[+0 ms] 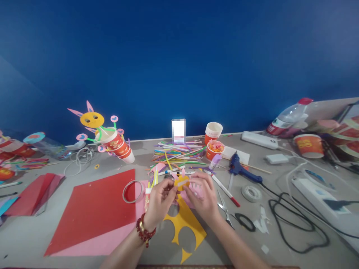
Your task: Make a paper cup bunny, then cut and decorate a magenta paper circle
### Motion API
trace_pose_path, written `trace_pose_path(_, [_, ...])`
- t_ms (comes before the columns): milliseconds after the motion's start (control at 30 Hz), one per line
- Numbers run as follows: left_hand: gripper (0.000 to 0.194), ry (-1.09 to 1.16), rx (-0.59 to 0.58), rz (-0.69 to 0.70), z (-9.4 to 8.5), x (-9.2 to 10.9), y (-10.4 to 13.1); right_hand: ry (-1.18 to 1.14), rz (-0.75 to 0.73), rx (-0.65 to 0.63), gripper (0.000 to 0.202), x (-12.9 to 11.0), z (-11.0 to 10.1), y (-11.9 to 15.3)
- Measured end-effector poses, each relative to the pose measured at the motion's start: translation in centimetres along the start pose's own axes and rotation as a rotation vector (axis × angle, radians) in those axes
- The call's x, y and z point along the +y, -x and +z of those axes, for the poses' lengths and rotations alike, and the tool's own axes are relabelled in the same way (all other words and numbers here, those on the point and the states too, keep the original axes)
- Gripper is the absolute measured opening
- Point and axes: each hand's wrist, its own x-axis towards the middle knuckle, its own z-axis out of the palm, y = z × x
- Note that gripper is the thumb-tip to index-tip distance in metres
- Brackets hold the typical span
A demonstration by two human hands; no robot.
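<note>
Between my two hands is a yellow round paper cutout (181,183) with small pink ear-like points at its top and a pale strip across it. My left hand (163,201) pinches its left side, fingers closed. My right hand (204,198) has its thumb and fingertips on the right side of the same cutout. Below lies a yellow sheet (193,220) with round holes cut out, and pink paper (196,195) shows partly behind my right hand. Left of my hands, a roll of tape (132,191) lies on a red sheet (103,209).
Scissors (226,209), a red-capped marker (226,190), clear tape (251,193) and a blue glue gun (244,170) with its black cable lie to the right. Coloured sticks (179,154) and paper cups (213,130) stand behind. A rabbit-faced cup figure (114,144) stands back left.
</note>
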Motion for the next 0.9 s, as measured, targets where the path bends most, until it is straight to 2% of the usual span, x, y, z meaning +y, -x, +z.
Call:
trace_pose_path(100, [0.017, -0.038, -0.017, 0.017, -0.01, -0.06, 0.12, 0.116, -0.130, -0.075, 0.016, -0.37, -0.30, -0.09])
trace_pose_path(233, [0.013, -0.210, -0.004, 0.115, -0.10, 0.13, 0.27, 0.080, -0.160, -0.156, 0.015, -0.54, -0.26, -0.12])
trace_pose_path(567, [0.013, -0.592, -0.002, 0.279, -0.43, 0.76, 0.33, 0.023, -0.221, -0.179, 0.022, -0.61, -0.35, -0.34])
trace_pose_path(900, [0.010, -0.672, -0.031, 0.332, -0.23, 0.82, 0.41, 0.031, -0.296, -0.168, 0.026, -0.56, -0.26, -0.33])
